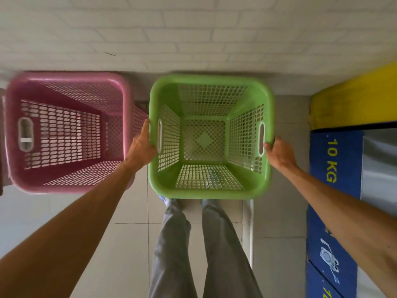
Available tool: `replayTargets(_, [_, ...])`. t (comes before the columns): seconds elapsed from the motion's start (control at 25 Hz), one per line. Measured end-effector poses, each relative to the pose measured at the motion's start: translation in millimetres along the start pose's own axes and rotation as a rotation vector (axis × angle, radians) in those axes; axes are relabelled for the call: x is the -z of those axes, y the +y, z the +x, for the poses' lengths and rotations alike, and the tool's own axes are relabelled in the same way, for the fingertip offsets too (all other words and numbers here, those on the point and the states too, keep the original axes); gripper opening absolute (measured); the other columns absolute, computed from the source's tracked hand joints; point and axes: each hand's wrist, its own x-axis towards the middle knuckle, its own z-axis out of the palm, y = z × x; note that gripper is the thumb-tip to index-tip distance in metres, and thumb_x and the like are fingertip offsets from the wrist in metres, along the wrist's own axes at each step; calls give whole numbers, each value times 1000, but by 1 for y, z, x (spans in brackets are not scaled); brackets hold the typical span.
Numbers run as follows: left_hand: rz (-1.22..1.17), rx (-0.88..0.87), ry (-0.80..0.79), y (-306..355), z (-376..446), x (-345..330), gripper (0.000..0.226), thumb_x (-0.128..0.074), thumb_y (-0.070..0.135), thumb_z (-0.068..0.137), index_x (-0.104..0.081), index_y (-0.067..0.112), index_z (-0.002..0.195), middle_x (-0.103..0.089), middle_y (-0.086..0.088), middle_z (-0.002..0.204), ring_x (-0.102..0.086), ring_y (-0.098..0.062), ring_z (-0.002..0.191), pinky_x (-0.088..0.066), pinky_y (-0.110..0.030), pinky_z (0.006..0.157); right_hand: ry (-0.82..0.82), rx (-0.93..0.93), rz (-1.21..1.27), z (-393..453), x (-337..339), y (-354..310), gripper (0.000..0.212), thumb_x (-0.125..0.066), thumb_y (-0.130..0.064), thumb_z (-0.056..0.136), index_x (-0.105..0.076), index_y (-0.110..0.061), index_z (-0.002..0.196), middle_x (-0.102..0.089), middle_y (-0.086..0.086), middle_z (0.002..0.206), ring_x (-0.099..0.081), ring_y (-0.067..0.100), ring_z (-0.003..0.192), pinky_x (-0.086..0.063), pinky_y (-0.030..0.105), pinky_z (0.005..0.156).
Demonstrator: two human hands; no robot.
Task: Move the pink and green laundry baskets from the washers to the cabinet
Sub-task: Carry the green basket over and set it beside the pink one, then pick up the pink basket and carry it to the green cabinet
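An empty green laundry basket (pixel 211 191) with mesh walls hangs in front of me above my legs, seen from straight above. My left hand (pixel 141 145) grips its left rim beside the handle slot. My right hand (pixel 279 154) grips the right rim beside the other slot. An empty pink laundry basket (pixel 71 186) of the same kind stands to the left, close beside the green one, near the white brick wall. Neither hand touches the pink basket.
A blue and yellow washer (pixel 335 190) marked "10 KG" stands at the right edge. A white brick wall (pixel 193 33) fills the top. Pale floor tiles (pixel 126 244) lie below, and a dark edge of some furniture (pixel 1 136) shows at the far left.
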Motion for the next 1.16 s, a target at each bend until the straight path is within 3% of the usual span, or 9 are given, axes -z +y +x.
replayTargets(0.16, [-10, -25, -9, -1, 13, -2, 82, -53, -9, 86, -9, 7, 154, -64, -12, 107, -67, -29, 81, -59, -34, 72, -9, 14, -15, 17, 3, -7, 31, -54, -25, 99, -62, 2, 111, -69, 21, 100, -67, 38, 89, -41, 30, 65])
replayTargets(0.32, [-11, -41, -62, -11, 16, -6, 84, -58, -5, 86, -11, 10, 154, -63, -14, 118, -70, -31, 90, -60, -33, 70, 43, 27, -29, 14, 0, -10, 33, -59, -26, 96, -55, 0, 117, -67, 19, 104, -65, 32, 81, -48, 33, 61])
replayTargets(0.44, [-66, -49, -59, -21, 18, 10, 91, -66, 17, 78, -13, 22, 152, -55, -17, 132, -62, -39, 112, -57, -54, 86, 232, 98, -146, -2, -4, -25, 61, -68, -36, 88, -43, -2, 133, -56, 20, 122, -58, 36, 107, -53, 47, 78])
replayTargets(0.52, [-60, -27, -26, -27, 11, 30, 96, -66, 25, 77, -8, 25, 153, -49, -20, 140, -54, -42, 122, -51, -58, 96, 301, 180, -203, -16, -6, -58, 70, -66, -41, 87, -38, -2, 139, -53, 23, 128, -54, 39, 114, -50, 52, 87])
replayTargets(0.64, [-51, -75, 44, -47, -7, 70, 89, -68, 13, 80, -18, 20, 153, -51, -13, 129, -58, -29, 106, -57, -51, 85, 243, 313, -191, -42, -17, -130, 70, -61, -44, 90, -38, -3, 141, -53, 24, 131, -57, 39, 114, -51, 50, 93])
replayTargets(0.72, [-24, -95, 47, -76, -14, 99, 84, -69, 20, 82, -22, 16, 151, -50, -9, 125, -54, -22, 104, -56, -47, 86, 200, 391, -117, -58, -30, -179, 68, -57, -46, 92, -36, -5, 143, -55, 20, 129, -62, 34, 106, -56, 45, 83])
replayTargets(0.84, [-17, -34, 163, -145, -20, 154, 78, -65, 20, 86, -22, 11, 151, -49, -17, 129, -53, -34, 113, -51, -55, 90, 115, 508, -32, -85, -71, -269, 64, -56, -44, 94, -37, -7, 143, -63, 15, 118, -65, 29, 99, -57, 43, 78])
replayTargets(1.0, [49, 141, 291, -236, -27, 216, 75, -59, 22, 90, -18, 12, 152, -41, -22, 143, -44, -40, 128, -45, -59, 100, -37, 398, 20, -114, -139, -357, 75, -58, -44, 93, -24, -7, 150, -60, 22, 126, -64, 37, 107, -56, 46, 85])
replayTargets(1.16, [16, 204, 297, -307, -20, 250, 75, -56, 31, 88, -16, 22, 151, -48, -22, 126, -54, -40, 107, -55, -57, 78, -92, 256, 89, -119, -187, -398, 78, -64, -28, 92, -16, -11, 152, -58, 24, 126, -71, 32, 82, -62, 44, 63])
